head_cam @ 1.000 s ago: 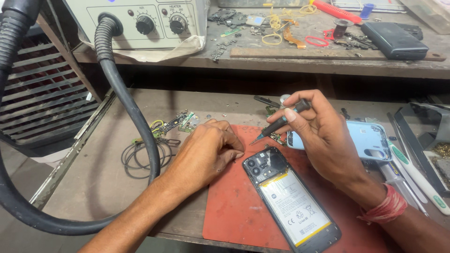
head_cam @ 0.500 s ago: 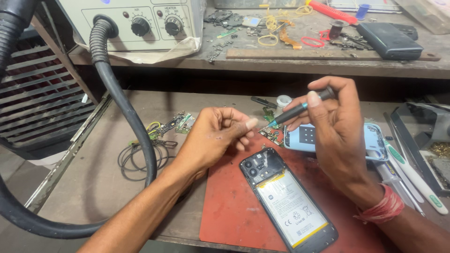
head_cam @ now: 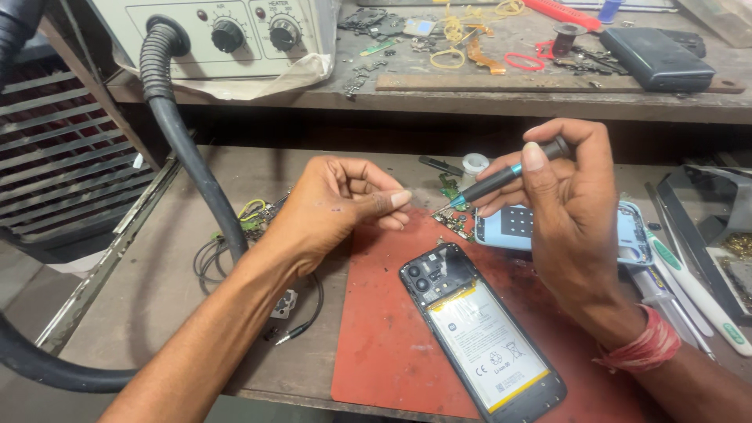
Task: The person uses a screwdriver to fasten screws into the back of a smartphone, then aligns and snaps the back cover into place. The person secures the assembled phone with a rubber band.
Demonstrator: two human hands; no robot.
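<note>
So the right hand (head_cam: 576, 207) has a slim dark screwdriver (head_cam: 505, 176) pinched between thumb and fingers (head_cam: 534, 155), held up off the tabletop (head_cam: 157, 266) at a slant, tip pointing down toward about 8 o'clock, cap end up at 2. The left hand (head_cam: 333, 205) hovers just to the 9 o'clock side of that tip, thumb and fingertips (head_cam: 395, 200) pressed together in a tight pinch; if there's something tiny in there I can't tell, it's too small to see. The two hands are close but not touching. Right below them, at 6 o'clock, an opened phone (head_cam: 482, 333) lies face down on a red work mat (head_cam: 384, 345), back cover off, camera end toward the hands and a big pale battery (head_cam: 489, 348) filling most of it. Neither hand is touching it. Under the right hand, more toward 3 o'clock, there's a light blue phone back cover (head_cam: 634, 235), partly hidden by the palm. A small green circuit board (head_cam: 454, 219) sits just beneath the screwdriver tip, on the mat's far edge. There's a red thread band (head_cam: 646, 345) around the right wrist. Off at 9 o'clock a thick black hose (head_cam: 184, 149) curves down from a beige rework station (head_cam: 211, 31) on the upper shelf, with loose wires (head_cam: 211, 258) beside it. A couple of white and green tools (head_cam: 689, 282) lie at 3 o'clock.
</note>
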